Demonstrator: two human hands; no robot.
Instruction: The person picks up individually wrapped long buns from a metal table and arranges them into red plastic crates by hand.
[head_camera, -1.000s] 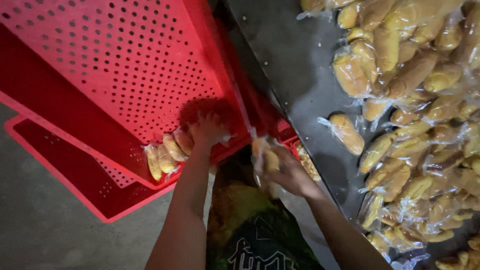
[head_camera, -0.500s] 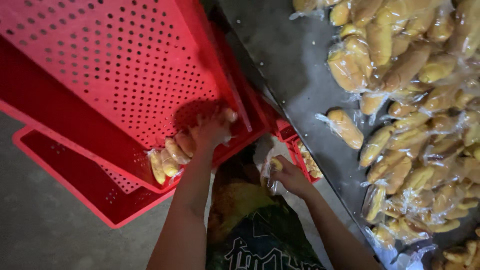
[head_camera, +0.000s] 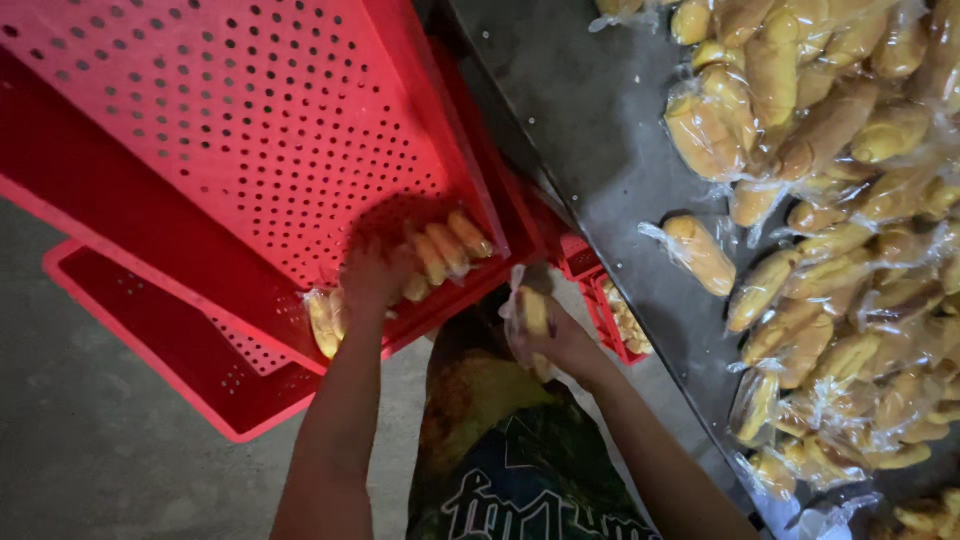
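Perforated matt red plastic crate (head_camera: 250, 130), dull smooth grey metal table (head_camera: 600, 130), buns in glossy clear plastic wrap (head_camera: 700, 250).

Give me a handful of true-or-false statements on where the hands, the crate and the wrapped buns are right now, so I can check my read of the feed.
1. The left hand is inside the red perforated crate, at a row of wrapped buns. True.
2. The right hand is empty. False: it holds a wrapped bun, below the crate's lower edge.
3. The pile of wrapped buns lies on the grey metal table. True.
4. The crate is blue and has solid walls. False: it is red and full of small holes.
5. Both hands are reaching into the pile on the table. False: neither touches it; both are at the crate side, left of the table.
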